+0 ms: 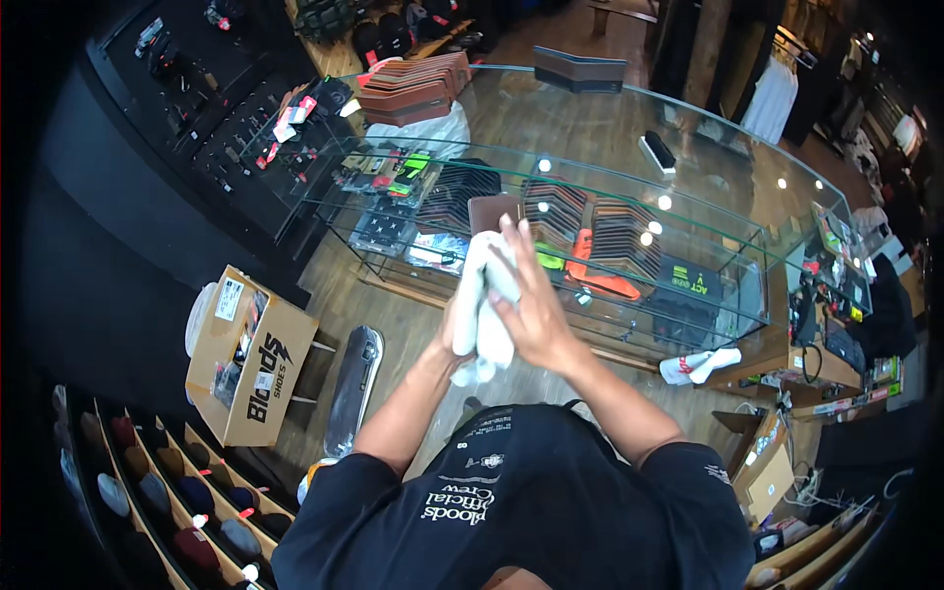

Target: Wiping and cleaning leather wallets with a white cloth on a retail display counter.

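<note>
In front of my chest, a white cloth (471, 295) is bunched between my two hands. My left hand (454, 329) is closed around the cloth, its fingers mostly covered by the folds. A dark brown wallet (494, 212) sticks out past the top of the cloth, its lower part hidden. Against the cloth and the wallet's right side presses my right hand (541, 320), thumb over the cloth and long fingers stretched along the wallet. Both hands are held up on the near side of a glass display case (472, 147).
Several wallets stand in rows (624, 241) inside the case, and more brown wallets (413, 88) on top. A brush (658, 152) rests on the glass. Another white cloth (700, 366) lies at the right. To the left are a cardboard box (285, 344) and a skateboard (354, 388).
</note>
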`<state>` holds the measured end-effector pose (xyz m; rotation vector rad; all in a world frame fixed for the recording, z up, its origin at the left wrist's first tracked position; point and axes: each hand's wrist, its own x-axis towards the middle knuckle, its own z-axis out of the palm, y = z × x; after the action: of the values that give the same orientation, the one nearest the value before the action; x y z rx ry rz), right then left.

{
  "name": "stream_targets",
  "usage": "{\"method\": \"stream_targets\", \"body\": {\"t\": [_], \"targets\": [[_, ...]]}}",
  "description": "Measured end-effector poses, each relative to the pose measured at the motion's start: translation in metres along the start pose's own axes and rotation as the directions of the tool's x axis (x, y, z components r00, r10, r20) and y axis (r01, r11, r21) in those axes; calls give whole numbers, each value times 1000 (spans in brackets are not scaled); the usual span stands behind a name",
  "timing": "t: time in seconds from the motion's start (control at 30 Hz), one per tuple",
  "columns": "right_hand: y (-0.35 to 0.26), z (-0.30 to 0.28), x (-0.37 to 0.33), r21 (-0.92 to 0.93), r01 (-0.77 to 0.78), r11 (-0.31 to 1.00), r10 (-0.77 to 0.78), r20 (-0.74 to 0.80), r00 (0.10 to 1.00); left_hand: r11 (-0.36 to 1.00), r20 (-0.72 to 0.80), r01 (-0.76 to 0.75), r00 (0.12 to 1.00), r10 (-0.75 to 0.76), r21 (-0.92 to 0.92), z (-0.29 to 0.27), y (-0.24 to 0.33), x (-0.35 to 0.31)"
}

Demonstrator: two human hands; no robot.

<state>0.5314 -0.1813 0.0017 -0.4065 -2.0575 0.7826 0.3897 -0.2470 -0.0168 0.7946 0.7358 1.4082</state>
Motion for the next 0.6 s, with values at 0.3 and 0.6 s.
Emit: {"method": "stream_targets", "body": {"t": [0.3, 0.6], "targets": [[-8, 17, 2, -73, -41, 996, 35, -78, 996, 985, 24, 112, 994, -110, -132, -16, 15, 3], [-38, 76, 1, -107, -60, 992, 54, -57, 997, 932, 17, -129, 990, 143, -338, -33, 54, -6]]}}
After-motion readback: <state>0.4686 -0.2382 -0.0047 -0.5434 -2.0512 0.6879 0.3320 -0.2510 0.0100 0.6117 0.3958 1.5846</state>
